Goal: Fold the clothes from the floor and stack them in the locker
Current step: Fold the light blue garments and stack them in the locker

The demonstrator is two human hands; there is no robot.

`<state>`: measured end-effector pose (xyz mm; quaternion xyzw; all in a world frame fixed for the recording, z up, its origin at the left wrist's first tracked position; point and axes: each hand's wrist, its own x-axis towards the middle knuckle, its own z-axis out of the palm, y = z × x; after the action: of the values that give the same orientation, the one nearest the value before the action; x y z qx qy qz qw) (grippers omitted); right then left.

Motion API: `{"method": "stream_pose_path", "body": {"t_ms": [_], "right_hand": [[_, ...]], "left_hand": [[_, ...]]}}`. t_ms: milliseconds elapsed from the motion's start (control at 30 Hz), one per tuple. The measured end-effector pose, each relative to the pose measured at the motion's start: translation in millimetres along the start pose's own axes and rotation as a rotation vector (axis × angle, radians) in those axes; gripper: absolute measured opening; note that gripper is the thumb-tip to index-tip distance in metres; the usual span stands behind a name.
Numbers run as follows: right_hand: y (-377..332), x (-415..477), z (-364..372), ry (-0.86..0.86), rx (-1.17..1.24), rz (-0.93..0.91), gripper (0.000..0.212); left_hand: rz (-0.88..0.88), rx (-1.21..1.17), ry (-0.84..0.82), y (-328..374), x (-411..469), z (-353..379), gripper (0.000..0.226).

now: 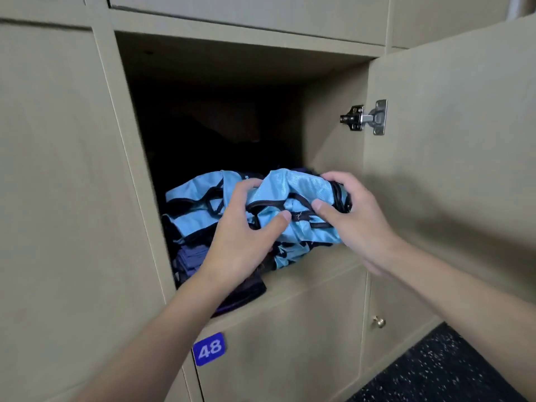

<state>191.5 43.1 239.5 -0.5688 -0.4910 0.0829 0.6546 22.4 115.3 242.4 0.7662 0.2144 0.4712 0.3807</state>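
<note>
Blue garment (pixel 290 187): light blue, glossy weave, black piping. It sits at the front edge of the open locker (pixel 304 281), toward the right side, on a stack of dark clothes (pixel 191 259) that overhangs the front lip a little. More blue cloth (pixel 191 195) lies toward the left side; whether it is the same piece or a second one I cannot tell. The back of the compartment is too dark to read.

Left hand (pixel 243 236): fingers dug into the bunched cloth, thumb across the front, gripping. Right hand (pixel 348 216): fingers wrapped over the right end, thumb pressed on the front, also gripping. The bundle looks crumpled rather than flat.

Handling, as judged: light and limp, with no stiffness to keep a fold. The sheen suggests slippery fabric, likely to slide off the stack or spring open once released. The piped seams look like the firmest hold, so take it there, one hand at each end, and press it flat onto the stack.

The locker door (pixel 449 140) stands open on the right.
</note>
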Motion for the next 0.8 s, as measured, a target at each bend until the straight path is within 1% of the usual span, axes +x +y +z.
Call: {"method": "stream_pose_path", "body": {"t_ms": [100,167,233,267,333,367,400,433,467,500,533,600,667,800], "right_hand": [[-1,45,10,0.011,0.047,-0.005,0.031],[0,74,19,-0.007,0.112,0.017,0.031],[5,102,29,-0.036,0.125,0.033,0.032],[10,116,35,-0.053,0.128,0.047,0.033],[21,138,46,-0.124,0.128,0.11,0.037],[29,145,53,-0.177,0.086,0.143,0.039],[38,151,59,-0.226,-0.039,0.144,0.041],[47,154,63,-0.256,-0.231,0.111,0.042],[54,154,66,-0.246,-0.415,0.063,0.043],[59,151,67,-0.212,-0.52,-0.004,0.045],[63,147,66,-0.19,-0.559,-0.079,0.046],[70,139,64,-0.187,-0.596,-0.262,0.049],[78,138,63,-0.206,-0.603,-0.345,0.05],[89,144,71,-0.298,-0.424,-0.263,0.055]], "left_hand": [[0.051,0.134,0.01,-4,43,-7,0.042],[0.078,0.292,0.06,-8,73,-12,0.043],[0.123,0.54,0.16,-13,100,-16,0.052],[0.148,0.617,0.178,-17,111,-18,0.059],[0.159,0.648,0.098,-29,127,-19,0.066],[0.142,0.672,0.044,-38,131,-18,0.065],[0.116,0.728,0.005,-47,132,-16,0.061],[0.095,0.797,-0.008,-56,131,-14,0.059],[0.082,0.853,0.0,-64,129,-12,0.057],[0.079,0.884,0.016,-70,126,-10,0.057],[0.084,0.899,0.033,-74,125,-9,0.057],[0.102,0.916,0.058,-80,125,-10,0.057],[0.119,0.933,0.071,-85,128,-10,0.057],[0.143,0.963,0.091,-100,126,-12,0.059]]}}
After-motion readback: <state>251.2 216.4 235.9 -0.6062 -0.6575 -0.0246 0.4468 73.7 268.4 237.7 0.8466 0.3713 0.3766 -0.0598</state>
